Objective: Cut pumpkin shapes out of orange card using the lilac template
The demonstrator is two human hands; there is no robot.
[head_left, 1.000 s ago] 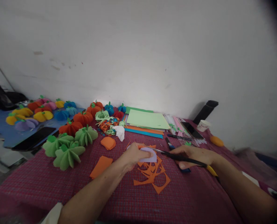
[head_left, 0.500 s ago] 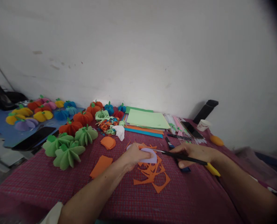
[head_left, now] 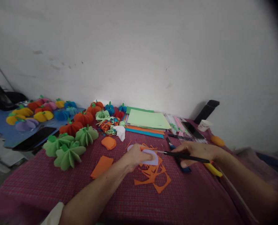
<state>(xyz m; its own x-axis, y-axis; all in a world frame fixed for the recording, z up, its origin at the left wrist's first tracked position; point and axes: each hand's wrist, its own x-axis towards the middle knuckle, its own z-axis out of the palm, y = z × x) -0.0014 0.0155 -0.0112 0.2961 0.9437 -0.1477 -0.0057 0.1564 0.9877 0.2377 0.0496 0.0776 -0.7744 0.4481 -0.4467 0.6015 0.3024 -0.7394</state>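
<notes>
Near the middle of the table my left hand [head_left: 136,157] pinches a lilac paper round [head_left: 153,160] together with a bit of orange paper [head_left: 143,148]. My right hand [head_left: 197,150] is closed on black-handled scissors [head_left: 184,156], whose metal blades point left and reach the edge of the held paper. Loose orange paper offcuts [head_left: 162,182] lie below the hands. To the left are a pile of orange paper rounds [head_left: 109,143] and a stack of orange rectangles [head_left: 102,166]. The fingertips under the left hand's paper are hidden.
Paper pumpkins in several colours, such as a green pumpkin [head_left: 68,156], stand on the left. Coloured sheets [head_left: 148,119] lie at the back. A blue-and-black tool [head_left: 184,167], a yellow-handled tool [head_left: 213,169], a phone [head_left: 192,129] and a paper cup [head_left: 204,125] are on the right.
The scissors' black handle has shifted slightly up and to the right with my right hand. My left hand and its paper have hardly moved.
</notes>
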